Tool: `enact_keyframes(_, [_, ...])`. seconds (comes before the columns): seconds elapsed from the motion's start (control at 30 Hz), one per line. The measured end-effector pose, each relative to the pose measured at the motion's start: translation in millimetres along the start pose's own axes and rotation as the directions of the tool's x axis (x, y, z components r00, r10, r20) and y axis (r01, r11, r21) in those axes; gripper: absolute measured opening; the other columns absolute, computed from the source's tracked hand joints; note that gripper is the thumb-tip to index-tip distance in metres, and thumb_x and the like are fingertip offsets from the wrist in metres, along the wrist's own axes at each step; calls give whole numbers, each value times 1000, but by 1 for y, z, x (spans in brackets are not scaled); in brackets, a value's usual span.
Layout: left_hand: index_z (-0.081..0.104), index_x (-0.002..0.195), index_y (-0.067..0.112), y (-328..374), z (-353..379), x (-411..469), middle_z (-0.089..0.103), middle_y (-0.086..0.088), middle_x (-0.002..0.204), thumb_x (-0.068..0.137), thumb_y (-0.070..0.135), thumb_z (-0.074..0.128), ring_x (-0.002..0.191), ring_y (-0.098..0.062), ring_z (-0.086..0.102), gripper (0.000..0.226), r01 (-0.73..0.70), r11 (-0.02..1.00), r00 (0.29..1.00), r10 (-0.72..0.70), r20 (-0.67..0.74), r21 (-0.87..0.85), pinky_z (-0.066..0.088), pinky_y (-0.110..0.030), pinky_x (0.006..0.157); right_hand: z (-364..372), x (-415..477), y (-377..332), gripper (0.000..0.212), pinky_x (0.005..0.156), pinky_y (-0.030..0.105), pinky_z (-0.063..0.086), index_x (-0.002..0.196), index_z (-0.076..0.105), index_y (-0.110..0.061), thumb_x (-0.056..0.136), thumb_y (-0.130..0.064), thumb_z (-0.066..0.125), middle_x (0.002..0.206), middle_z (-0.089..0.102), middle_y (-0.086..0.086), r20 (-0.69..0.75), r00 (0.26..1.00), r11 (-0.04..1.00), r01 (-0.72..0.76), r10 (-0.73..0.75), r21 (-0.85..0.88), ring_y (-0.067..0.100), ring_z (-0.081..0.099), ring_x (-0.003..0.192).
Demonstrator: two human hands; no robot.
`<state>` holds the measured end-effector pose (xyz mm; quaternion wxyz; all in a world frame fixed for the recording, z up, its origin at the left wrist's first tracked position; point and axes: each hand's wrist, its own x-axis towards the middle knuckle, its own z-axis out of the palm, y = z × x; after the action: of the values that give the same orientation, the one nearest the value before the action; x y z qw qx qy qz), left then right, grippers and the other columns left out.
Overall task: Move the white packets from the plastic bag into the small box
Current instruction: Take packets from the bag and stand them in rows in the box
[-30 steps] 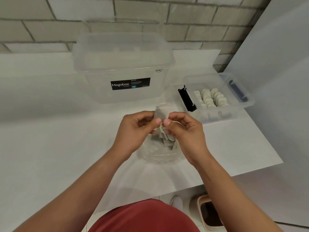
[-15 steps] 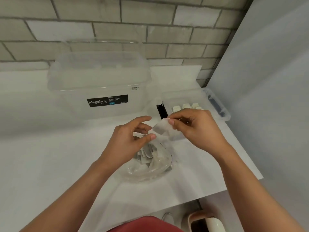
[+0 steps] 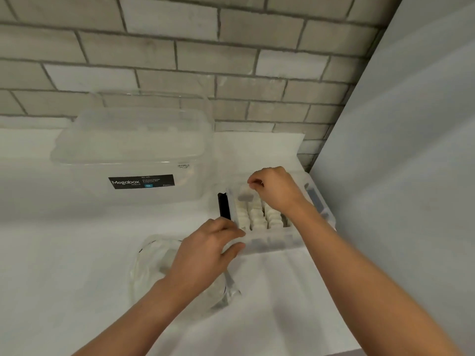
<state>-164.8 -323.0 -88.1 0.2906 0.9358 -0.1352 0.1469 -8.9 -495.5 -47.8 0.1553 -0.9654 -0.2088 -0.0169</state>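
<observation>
Moved: right hand (image 3: pixel 275 191), pinching white packet (image 3: pixel 245 196), to small box (image 3: pixel 272 244), centre-right; left hand (image 3: pixel 205 249) grips its corner. Rows (image 3: pixel 257 218) stocked; plastic bag (image 3: pixel 150 268) seemingly unemptied.

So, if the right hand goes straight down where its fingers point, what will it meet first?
Probably the rows of white packets in the small box; the right hand pinches a packet just above them, though depth is unclear.

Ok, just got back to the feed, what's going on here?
A person is packing the small box. The right hand pinches a white packet just above the rows of packets already inside. The left hand grips the box's near left corner. The plastic bag lies on the table under the left forearm.
</observation>
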Motion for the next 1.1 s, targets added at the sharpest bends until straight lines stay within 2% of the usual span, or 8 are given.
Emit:
enact_keyframes(0.1, [76, 99, 33, 1, 5, 1, 66, 19, 102, 85, 29, 78, 88, -5, 64, 15, 9, 999, 999, -7, -54, 33, 57, -28, 59, 19, 18, 4, 25, 84, 39, 57, 101, 77, -30, 93, -17, 58, 107, 73, 0, 148, 988, 999, -33, 38, -33, 27, 65, 98])
enact_keyframes(0.23, [75, 94, 35, 4, 7, 3, 65, 20, 96, 86, 28, 77, 82, -7, 62, 12, 8, 997, 998, -3, -70, 75, 53, -25, 53, 38, 26, 8, 24, 75, 35, 56, 99, 74, -33, 91, -17, 57, 105, 69, -1, 145, 988, 994, -38, 52, -101, 27, 65, 90])
enact_keyframes(0.47, [74, 102, 35, 2, 9, 0, 64, 20, 103, 89, 33, 72, 88, -6, 62, 13, 22, 997, 999, -19, -49, 72, 54, -25, 61, 45, 31, 6, 15, 68, 30, 52, 102, 73, -29, 97, -35, 60, 100, 71, 0, 40, 997, 990, -54, 60, -131, 26, 66, 86])
enact_keyframes(0.67, [67, 120, 36, -2, -1, -7, 59, 22, 119, 94, 48, 61, 107, -3, 56, 29, 36, 999, 999, -36, 17, 11, 52, -21, 77, 39, 27, -1, 25, 67, 29, 44, 103, 71, -24, 98, -46, 59, 97, 70, 3, -32, 998, 969, -58, 52, -239, 28, 65, 86])
enact_keyframes(0.77, [67, 120, 38, -19, -15, -19, 56, 22, 123, 91, 49, 65, 114, -1, 50, 31, 109, 993, 992, -111, -55, -35, 48, -19, 84, 22, 16, -2, 24, 72, 32, 50, 101, 72, -31, 92, -52, 64, 96, 74, -2, -150, 981, 986, -138, 123, -95, 26, 67, 90])
enact_keyframes(0.9, [70, 108, 34, -63, -38, -45, 53, 14, 132, 85, 43, 75, 123, -13, 45, 26, 291, 957, 944, -290, -159, -19, 45, -27, 88, -6, -28, -22, 17, 72, 29, 56, 90, 77, -28, 85, -44, 77, 83, 74, -15, -340, 908, 935, -128, 245, 331, 7, 68, 74])
enact_keyframes(1.0, [68, 96, 30, -91, -52, -65, 50, 7, 137, 79, 40, 80, 126, -21, 40, 23, 377, 926, 915, -372, -159, 7, 42, -29, 88, -9, -72, -64, 9, 68, 15, 51, 86, 77, -26, 83, -33, 82, 77, 72, -19, -317, 901, 819, -71, 298, 569, 2, 67, 72])
enact_keyframes(1.1, [68, 88, 31, -108, -56, -82, 48, 4, 140, 78, 43, 81, 130, -23, 37, 21, 390, 921, 915, -387, -117, 9, 39, -30, 92, 14, -106, -113, 5, 69, 10, 50, 88, 78, -25, 85, -22, 81, 79, 73, -18, -214, 953, 744, -20, 217, 668, 3, 69, 75])
